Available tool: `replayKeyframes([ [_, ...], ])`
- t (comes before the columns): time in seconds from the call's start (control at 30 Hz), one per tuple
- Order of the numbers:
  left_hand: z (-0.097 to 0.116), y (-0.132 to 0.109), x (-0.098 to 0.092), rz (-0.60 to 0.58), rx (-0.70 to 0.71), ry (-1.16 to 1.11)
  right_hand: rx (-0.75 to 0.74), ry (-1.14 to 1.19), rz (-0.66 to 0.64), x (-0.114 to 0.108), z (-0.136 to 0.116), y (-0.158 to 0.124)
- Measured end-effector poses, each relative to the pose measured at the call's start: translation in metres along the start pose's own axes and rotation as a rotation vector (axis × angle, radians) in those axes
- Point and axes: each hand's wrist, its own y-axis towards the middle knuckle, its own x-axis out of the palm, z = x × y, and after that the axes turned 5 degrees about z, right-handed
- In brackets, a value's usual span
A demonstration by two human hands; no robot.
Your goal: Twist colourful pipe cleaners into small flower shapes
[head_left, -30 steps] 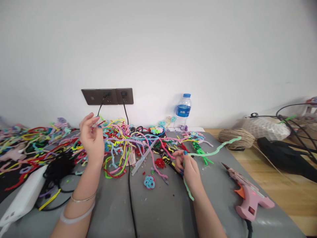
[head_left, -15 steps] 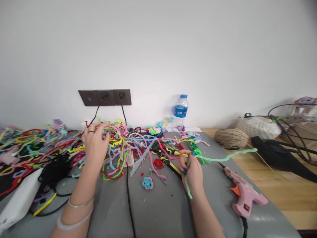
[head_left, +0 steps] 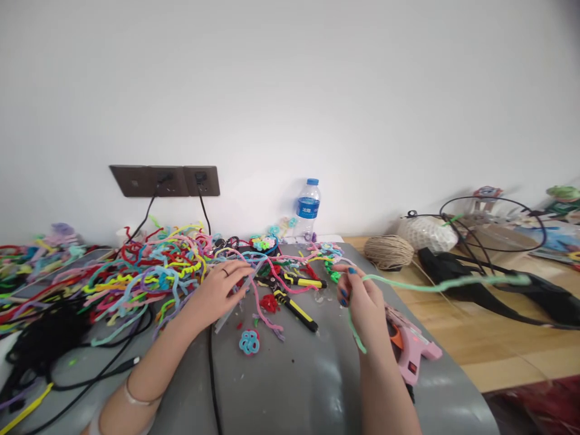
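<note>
My right hand (head_left: 362,299) is closed on a long light-green pipe cleaner (head_left: 444,284) that stretches far to the right over the floor, with a short end hanging below my palm. My left hand (head_left: 220,290) lies with fingers stretched out on the near edge of a big tangle of coloured pipe cleaners (head_left: 149,266) on the grey table (head_left: 294,386). Its fingertips rest by a pink strand and a clear glue stick. A yellow-and-black pair of pliers (head_left: 294,305) lies between my hands.
A small blue pipe-cleaner flower (head_left: 249,342) lies in front of my left hand. A pink glue gun (head_left: 414,347) sits just right of my right wrist. A water bottle (head_left: 307,210), a twine ball (head_left: 388,251), wall sockets (head_left: 165,180) with black cables, and wire hoops (head_left: 493,220) stand behind.
My left hand came down from the raised position, moved right and flattened onto the pile's near edge. My right hand lifted slightly, and the green pipe cleaner swung further right. The view shifted right.
</note>
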Motion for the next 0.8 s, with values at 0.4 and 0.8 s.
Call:
replayKeyframes([
  [0.4,-0.004,-0.009,0.017,-0.182,-0.013,0.098,-0.099,-0.969,-0.433,0.103,0.008,0.009],
  [0.8,-0.013,-0.013,0.026,-0.159,-0.005,0.107,-0.113,-0.916,-0.315,0.102,0.013,0.019],
])
